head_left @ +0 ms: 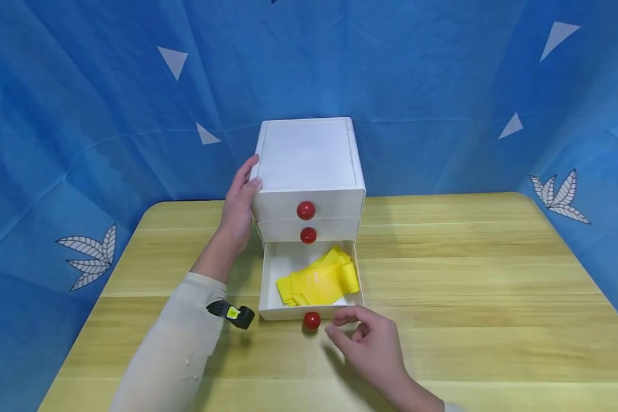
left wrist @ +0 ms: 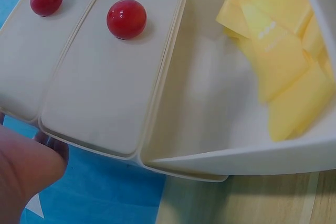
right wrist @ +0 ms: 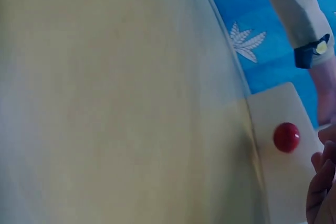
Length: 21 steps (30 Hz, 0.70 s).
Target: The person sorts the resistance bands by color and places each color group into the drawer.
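Note:
A white three-drawer box (head_left: 306, 154) stands on the table, with a red ball knob on each drawer. Its bottom drawer (head_left: 275, 266) is pulled out and holds a folded yellow band or cloth (head_left: 316, 280). The top and middle drawers are closed. My left hand (head_left: 239, 209) rests against the box's left side near the top front corner, fingers laid along it. Just right of the bottom drawer's red knob (head_left: 312, 320) is my right hand (head_left: 373, 343), thumb and index finger apart with nothing between them. In the right wrist view that hand shows only at the right edge.
The wooden table (head_left: 468, 297) extends to both sides of the box. Behind it hangs a blue curtain (head_left: 417, 86) with white triangles and leaf prints, close to the back of the box. A black strap (head_left: 232, 313) circles the left sleeve.

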{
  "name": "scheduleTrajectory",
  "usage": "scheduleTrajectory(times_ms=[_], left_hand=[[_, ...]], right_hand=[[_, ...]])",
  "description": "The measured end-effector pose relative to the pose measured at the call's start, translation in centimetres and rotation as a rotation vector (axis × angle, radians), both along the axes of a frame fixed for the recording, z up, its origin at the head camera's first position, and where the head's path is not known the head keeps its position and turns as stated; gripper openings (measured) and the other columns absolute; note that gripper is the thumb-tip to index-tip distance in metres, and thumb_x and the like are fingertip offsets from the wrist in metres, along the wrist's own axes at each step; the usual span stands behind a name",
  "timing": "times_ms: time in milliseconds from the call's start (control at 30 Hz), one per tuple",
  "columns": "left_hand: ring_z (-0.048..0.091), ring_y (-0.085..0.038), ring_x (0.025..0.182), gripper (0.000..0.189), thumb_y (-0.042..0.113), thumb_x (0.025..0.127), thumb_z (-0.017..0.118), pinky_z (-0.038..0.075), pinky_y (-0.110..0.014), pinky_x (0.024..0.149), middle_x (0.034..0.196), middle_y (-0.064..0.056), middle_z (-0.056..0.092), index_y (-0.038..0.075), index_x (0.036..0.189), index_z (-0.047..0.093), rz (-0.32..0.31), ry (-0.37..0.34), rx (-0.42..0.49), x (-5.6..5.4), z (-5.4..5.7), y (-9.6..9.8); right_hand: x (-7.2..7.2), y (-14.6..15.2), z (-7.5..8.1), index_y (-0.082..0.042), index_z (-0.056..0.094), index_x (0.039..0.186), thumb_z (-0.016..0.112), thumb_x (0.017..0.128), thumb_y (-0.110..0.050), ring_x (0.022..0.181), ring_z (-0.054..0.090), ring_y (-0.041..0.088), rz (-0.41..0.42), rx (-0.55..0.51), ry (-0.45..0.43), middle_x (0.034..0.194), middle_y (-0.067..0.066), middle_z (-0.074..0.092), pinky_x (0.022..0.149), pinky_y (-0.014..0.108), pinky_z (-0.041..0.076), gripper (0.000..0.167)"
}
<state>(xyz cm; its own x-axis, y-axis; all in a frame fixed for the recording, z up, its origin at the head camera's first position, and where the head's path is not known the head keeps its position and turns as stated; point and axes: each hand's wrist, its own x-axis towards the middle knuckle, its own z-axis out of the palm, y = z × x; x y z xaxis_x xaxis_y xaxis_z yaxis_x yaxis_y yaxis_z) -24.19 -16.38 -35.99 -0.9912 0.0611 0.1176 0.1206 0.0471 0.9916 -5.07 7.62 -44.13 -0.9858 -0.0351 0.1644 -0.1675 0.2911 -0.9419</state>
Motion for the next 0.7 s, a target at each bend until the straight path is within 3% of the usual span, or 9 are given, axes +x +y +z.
scheduleTrajectory(times_ms=[433,700], left_hand=[[0.027,-0.018,0.141,0.049,0.037,0.104,0.039,0.03,-0.054,0.11,0.159,0.01,0.026,0.042,0.153,0.035,0.008,-0.012,0.007,0.0,0.1,-0.1],[0.027,-0.019,0.141,0.049,0.037,0.104,0.04,0.032,-0.053,0.109,0.159,0.01,0.025,0.041,0.153,0.034,0.008,-0.005,0.011,0.0,0.1,0.0]], right_hand=[[-0.2,-1.1,-1.8,-0.014,0.078,0.098,0.09,0.073,-0.008,0.04,0.041,0.002,-0.008,0.077,-0.009,0.093,-0.004,0.074,0.037,0.019,0.035,0.028],[-0.5,-1.7,-2.9,-0.024,0.079,0.094,0.091,0.072,-0.014,0.042,0.044,0.004,-0.029,0.081,0.022,0.093,-0.012,0.074,0.038,0.02,0.037,0.027]])
